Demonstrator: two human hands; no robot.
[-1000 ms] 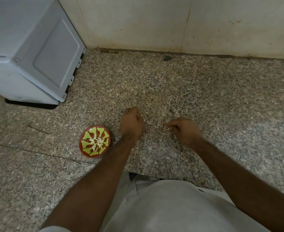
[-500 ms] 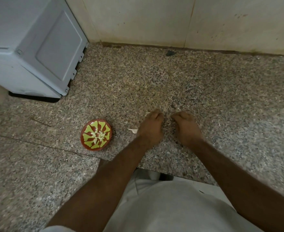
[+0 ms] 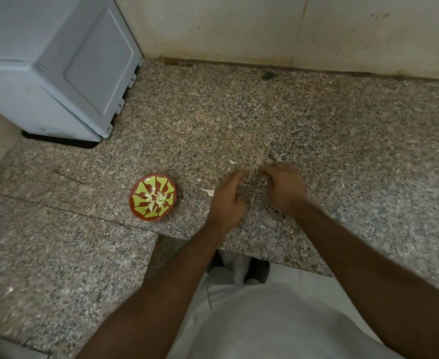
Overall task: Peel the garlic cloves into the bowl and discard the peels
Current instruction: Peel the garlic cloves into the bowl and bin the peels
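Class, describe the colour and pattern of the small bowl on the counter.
The bowl is reddish-brown with yellow-green petal-like shapes radiating from its centre, seen in the head view.

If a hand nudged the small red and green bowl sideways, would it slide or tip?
The bowl looks shallow and wide, so it would probably slide rather than tip. The speckled stone counter appears smooth, offering little grip. It holds only a few peeled garlic cloves, so it is likely light.
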